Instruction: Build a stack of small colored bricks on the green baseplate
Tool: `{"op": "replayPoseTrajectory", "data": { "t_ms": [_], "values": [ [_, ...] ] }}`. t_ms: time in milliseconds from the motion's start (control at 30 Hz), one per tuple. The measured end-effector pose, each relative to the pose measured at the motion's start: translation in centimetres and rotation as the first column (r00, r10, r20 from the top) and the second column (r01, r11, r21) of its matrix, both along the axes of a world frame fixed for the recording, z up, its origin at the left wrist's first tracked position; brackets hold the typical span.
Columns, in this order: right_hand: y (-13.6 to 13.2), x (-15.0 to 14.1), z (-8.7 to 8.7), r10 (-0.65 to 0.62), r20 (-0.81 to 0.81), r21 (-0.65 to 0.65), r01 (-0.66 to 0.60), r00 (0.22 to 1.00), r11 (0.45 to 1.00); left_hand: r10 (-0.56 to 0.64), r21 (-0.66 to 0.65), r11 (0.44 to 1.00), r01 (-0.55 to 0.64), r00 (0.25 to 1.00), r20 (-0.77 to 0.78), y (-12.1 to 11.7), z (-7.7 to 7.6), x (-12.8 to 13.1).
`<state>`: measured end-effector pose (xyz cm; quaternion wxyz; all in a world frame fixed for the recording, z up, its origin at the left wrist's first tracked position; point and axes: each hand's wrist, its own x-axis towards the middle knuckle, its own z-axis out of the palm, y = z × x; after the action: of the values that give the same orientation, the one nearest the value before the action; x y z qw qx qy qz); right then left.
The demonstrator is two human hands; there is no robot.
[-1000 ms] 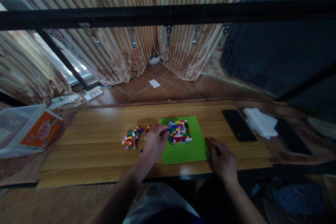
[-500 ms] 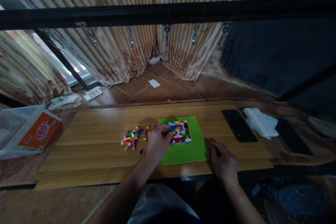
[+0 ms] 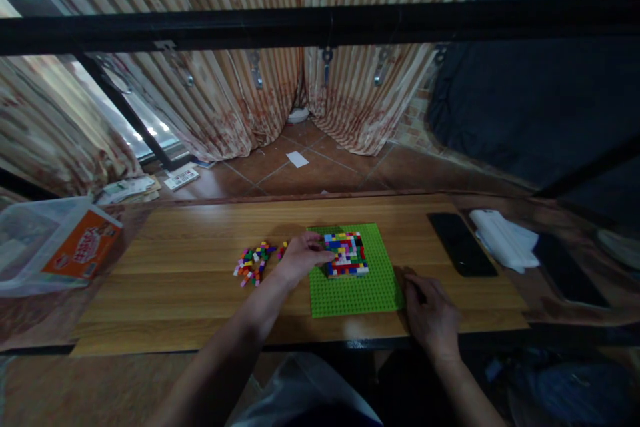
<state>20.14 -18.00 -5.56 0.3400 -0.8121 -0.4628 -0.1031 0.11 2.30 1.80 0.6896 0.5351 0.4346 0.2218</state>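
A green studded baseplate lies on the wooden table, carrying a low block of many-coloured toy bricks on its upper middle. My left hand reaches over the plate's left edge. Its thumb stretches onto the left side of the brick block, with the other fingers curved apart above it; no brick shows between them. At the plate's right edge rests my right hand, its fingers curled in against the edge. Loose small bricks are scattered to the left, some partly behind my left hand.
On the table's right lies a black phone. Beyond it are a white packet and another dark flat object. A clear plastic box with an orange label stands at the left. A black bar crosses in front of the curtains.
My left thumb has straightened across the block's left side and its fingers have spread apart. My right hand keeps its place at the plate's edge. The whole view has shifted slightly.
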Motion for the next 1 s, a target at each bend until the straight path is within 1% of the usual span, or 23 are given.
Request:
{"op": "replayPoseTrajectory", "data": {
  "t_ms": [67, 133, 233, 300, 400, 467, 533, 600, 633, 700, 733, 800, 867, 933, 1000],
  "values": [
    [0.0, 0.0, 0.0, -0.001, -0.005, -0.002, 0.001, 1.0, 1.0, 0.015, 0.008, 1.0, -0.015, 1.0, -0.002, -0.1, -0.1, 0.2],
    [0.0, 0.1, -0.1, -0.009, -0.005, -0.008, 0.009, 1.0, 1.0, 0.041, 0.047, 0.998, -0.04, 0.999, -0.027, -0.4, -0.3, 0.3],
    [-0.1, 0.2, -0.2, -0.029, -0.007, -0.021, 0.029, 1.0, 0.999, 0.075, 0.151, 0.987, -0.062, 0.994, -0.081, -1.3, -0.4, 0.3],
    [-0.1, 0.3, -0.2, -0.033, -0.016, -0.032, 0.032, 0.999, 0.999, 0.11, 0.242, 0.967, -0.085, 0.99, -0.093, -2.2, -0.3, -0.1],
    [-0.1, 0.3, -0.3, -0.037, -0.021, -0.044, 0.036, 0.999, 0.998, 0.136, 0.374, 0.922, -0.097, 0.988, -0.079, -3.7, -0.1, -1.7],
    [-0.1, 0.4, -0.4, -0.039, -0.02, -0.041, 0.038, 0.999, 0.998, 0.13, 0.455, 0.888, -0.074, 0.987, -0.093, -4.2, 0.0, -3.6],
    [-0.2, 0.4, -0.5, -0.045, -0.009, -0.034, 0.045, 0.999, 0.998, 0.193, 0.546, 0.834, -0.08, 0.969, -0.153, -4.1, -0.1, -5.9],
    [-0.2, 0.4, -0.5, -0.047, 0.006, -0.041, 0.047, 0.999, 0.998, 0.272, 0.618, 0.785, -0.052, 0.924, -0.268, -3.5, -0.4, -8.4],
    [-0.3, 0.3, -0.5, -0.046, 0.011, -0.048, 0.047, 0.999, 0.998, 0.307, 0.655, 0.756, -0.012, 0.89, -0.338, -3.1, -0.5, -9.5],
    [-0.3, 0.3, -0.4, -0.051, 0.012, -0.064, 0.051, 0.999, 0.997, 0.405, 0.708, 0.704, 0.056, 0.788, -0.464, -2.4, -0.7, -11.1],
    [-0.3, 0.3, -0.3, -0.06, 0.009, -0.067, 0.06, 0.998, 0.996, 0.424, 0.717, 0.688, 0.11, 0.741, -0.521, -2.1, -0.7, -11.6],
    [-0.3, 0.3, -0.2, -0.076, 0.001, -0.07, 0.076, 0.997, 0.995, 0.443, 0.718, 0.661, 0.216, 0.66, -0.606, -1.8, -0.8, -12.0],
    [-0.3, 0.4, -0.3, -0.078, -0.009, -0.082, 0.077, 0.997, 0.994, 0.435, 0.7, 0.64, 0.316, 0.602, -0.67, -1.6, -0.8, -11.6],
    [-0.3, 0.4, -0.4, -0.084, -0.012, -0.101, 0.082, 0.996, 0.992, 0.435, 0.675, 0.633, 0.379, 0.546, -0.716, -1.5, -0.8, -11.0],
    [-0.4, 0.5, -0.5, -0.093, -0.007, -0.107, 0.092, 0.996, 0.99, 0.445, 0.648, 0.643, 0.408, 0.49, -0.75, -1.4, -0.9, -10.4]
  ]
}}
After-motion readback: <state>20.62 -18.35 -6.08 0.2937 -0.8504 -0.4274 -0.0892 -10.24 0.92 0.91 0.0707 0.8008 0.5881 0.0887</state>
